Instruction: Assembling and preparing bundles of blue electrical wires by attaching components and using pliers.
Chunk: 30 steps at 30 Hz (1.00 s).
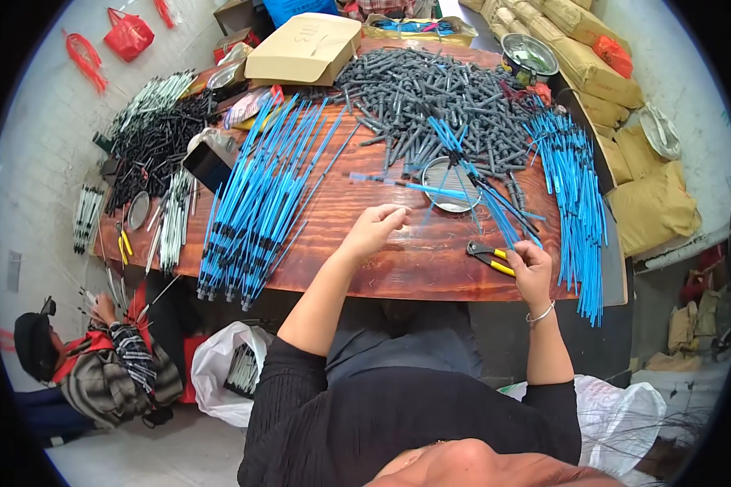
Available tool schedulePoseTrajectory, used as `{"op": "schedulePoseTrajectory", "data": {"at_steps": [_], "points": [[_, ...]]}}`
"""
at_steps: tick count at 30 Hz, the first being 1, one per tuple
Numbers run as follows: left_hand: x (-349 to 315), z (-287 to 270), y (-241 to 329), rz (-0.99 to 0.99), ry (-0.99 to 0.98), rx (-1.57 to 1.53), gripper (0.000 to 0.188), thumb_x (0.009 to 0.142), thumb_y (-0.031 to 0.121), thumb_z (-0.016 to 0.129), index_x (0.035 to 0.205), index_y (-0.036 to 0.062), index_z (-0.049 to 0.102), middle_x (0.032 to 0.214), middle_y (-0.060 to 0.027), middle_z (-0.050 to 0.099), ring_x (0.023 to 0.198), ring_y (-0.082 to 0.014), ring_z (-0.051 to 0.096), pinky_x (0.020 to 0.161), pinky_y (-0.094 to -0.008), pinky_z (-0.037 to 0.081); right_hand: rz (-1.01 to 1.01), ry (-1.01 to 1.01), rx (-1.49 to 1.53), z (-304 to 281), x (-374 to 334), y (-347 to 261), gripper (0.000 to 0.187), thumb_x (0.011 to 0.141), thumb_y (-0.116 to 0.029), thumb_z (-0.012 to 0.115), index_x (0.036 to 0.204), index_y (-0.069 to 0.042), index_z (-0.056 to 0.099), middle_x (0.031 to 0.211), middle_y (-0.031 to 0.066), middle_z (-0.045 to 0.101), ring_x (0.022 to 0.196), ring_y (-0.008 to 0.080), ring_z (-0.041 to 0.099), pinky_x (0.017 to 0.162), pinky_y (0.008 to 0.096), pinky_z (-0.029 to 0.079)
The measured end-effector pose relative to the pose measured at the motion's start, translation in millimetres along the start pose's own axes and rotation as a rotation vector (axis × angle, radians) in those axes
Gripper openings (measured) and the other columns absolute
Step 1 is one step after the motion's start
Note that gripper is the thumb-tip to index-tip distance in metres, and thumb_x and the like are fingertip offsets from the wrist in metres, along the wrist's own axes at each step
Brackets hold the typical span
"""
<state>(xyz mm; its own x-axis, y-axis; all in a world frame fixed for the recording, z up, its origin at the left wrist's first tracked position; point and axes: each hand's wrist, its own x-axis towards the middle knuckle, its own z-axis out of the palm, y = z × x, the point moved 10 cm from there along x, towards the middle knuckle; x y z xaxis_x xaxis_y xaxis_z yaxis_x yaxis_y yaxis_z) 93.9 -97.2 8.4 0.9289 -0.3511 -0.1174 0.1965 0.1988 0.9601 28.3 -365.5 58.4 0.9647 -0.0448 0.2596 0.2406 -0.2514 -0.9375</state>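
Note:
My right hand (531, 266) is closed around the near ends of a small bundle of thin blue rods (498, 213) with dark sleeves. The bundle slants away over a round metal dish (436, 180). My left hand (379, 230) is raised over the table to the left of the dish, thumb and fingers pinched together; whatever is between them is too small to make out. Beyond it, a blurred blue rod (414, 186) reaches across the dish. Beside my right hand lie cutting pliers (490, 256) with yellow handles.
A large heap of dark grey plastic pieces (439, 93) covers the back of the table (333, 235). Blue rods (256, 195) lie at left, more blue rods (573, 203) at right. A cardboard box (304, 49) stands behind. Another person (97, 349) works at the lower left.

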Motion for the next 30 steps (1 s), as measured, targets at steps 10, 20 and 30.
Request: {"op": "schedulePoseTrajectory", "data": {"at_steps": [10, 20, 30], "points": [[-14, -115, -22, -0.211, 0.583, 0.823, 0.052, 0.084, 0.049, 0.051, 0.089, -0.0019, 0.062, 0.085, -0.0185, 0.065, 0.069, -0.0304, 0.063, 0.063, -0.0404, 0.050, -0.011, -0.126, -0.179, 2, -42, 7, 0.006, 0.074, -0.002, 0.065, 0.075, 0.002, 0.061, 0.061, -0.0004, 0.051, 0.053, 0.0037, 0.043, 0.048, 0.0206, 0.034], [10, -111, 10, -0.047, 0.902, 1.177, 0.045, 0.077, 0.043, 0.061, 0.077, -0.0019, 0.064, 0.074, -0.0192, 0.064, 0.075, -0.0333, 0.062, 0.066, -0.0407, 0.047, -0.094, -0.030, -0.312, -1, -22, 10, 0.010, 0.071, -0.008, 0.068, 0.073, -0.001, 0.060, 0.062, 0.0045, 0.054, 0.052, 0.0135, 0.050, 0.049, 0.0275, 0.038], [-37, -107, -35, 0.118, 0.676, 0.545, 0.019, 0.081, 0.016, 0.062, 0.082, -0.0029, 0.060, 0.064, -0.0061, 0.060, 0.057, -0.0111, 0.056, 0.052, -0.0249, 0.044, -0.415, -0.039, -0.862, 39, 82, 54, 0.010, 0.069, -0.014, 0.064, 0.075, -0.007, 0.063, 0.072, 0.0116, 0.060, 0.068, 0.0306, 0.060, 0.059, 0.0399, 0.048]]}}
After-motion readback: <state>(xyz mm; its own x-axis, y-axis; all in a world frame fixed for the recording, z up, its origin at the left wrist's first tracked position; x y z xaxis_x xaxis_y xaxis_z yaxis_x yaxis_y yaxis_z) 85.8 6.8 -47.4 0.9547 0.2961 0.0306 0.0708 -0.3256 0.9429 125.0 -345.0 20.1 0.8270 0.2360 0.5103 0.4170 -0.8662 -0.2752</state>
